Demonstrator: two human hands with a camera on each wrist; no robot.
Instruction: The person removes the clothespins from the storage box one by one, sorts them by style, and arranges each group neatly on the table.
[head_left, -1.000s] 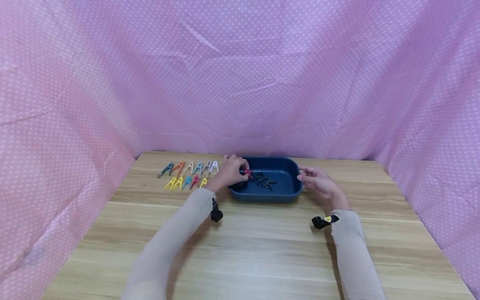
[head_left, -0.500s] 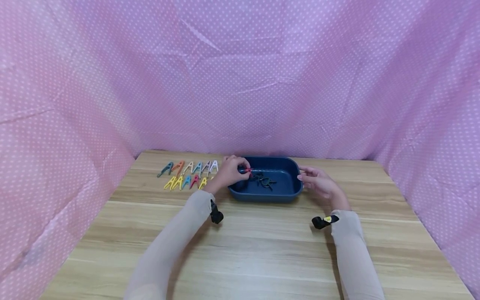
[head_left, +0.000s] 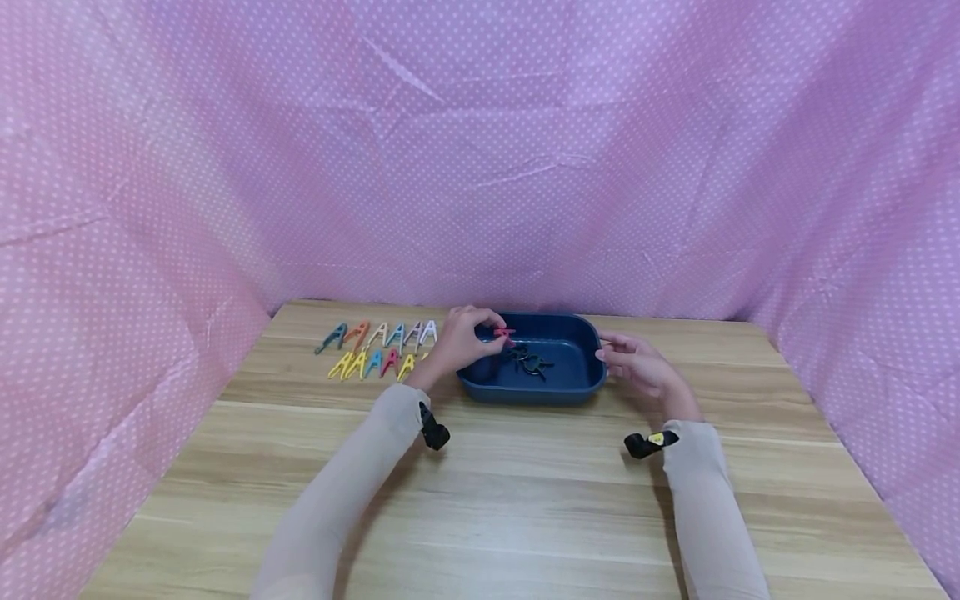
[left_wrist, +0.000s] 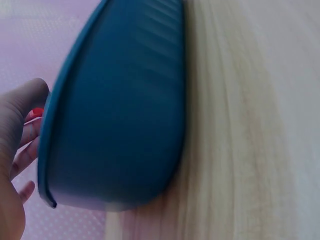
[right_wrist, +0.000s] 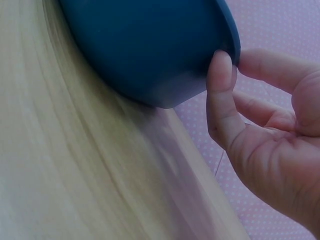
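Note:
In the head view my left hand (head_left: 465, 342) pinches a small red clothespin (head_left: 504, 332) between thumb and fingers, above the left end of a dark blue basin (head_left: 534, 397). The left wrist view shows only a bit of the clothespin (left_wrist: 35, 113) past the basin's rim. My right hand (head_left: 637, 364) holds the basin's right end. In the right wrist view its thumb (right_wrist: 220, 72) lies on the outer wall near the rim, with a finger at the edge beside it. Inside the basin lie several dark green clips (head_left: 533, 364).
Left of the basin, clothespins lie in two rows: a back row with an orange clothespin (head_left: 357, 334) and others, and a front row with yellow clothespins (head_left: 342, 365), blue and red. My left forearm partly covers the front row's right end. Pink dotted cloth (head_left: 480, 167) hangs around the wooden table (head_left: 525, 500).
My left hand has lifted slightly up and to the right with the red clothespin, which now shows higher above the dark clips. The right hand and the basin have stayed in place.

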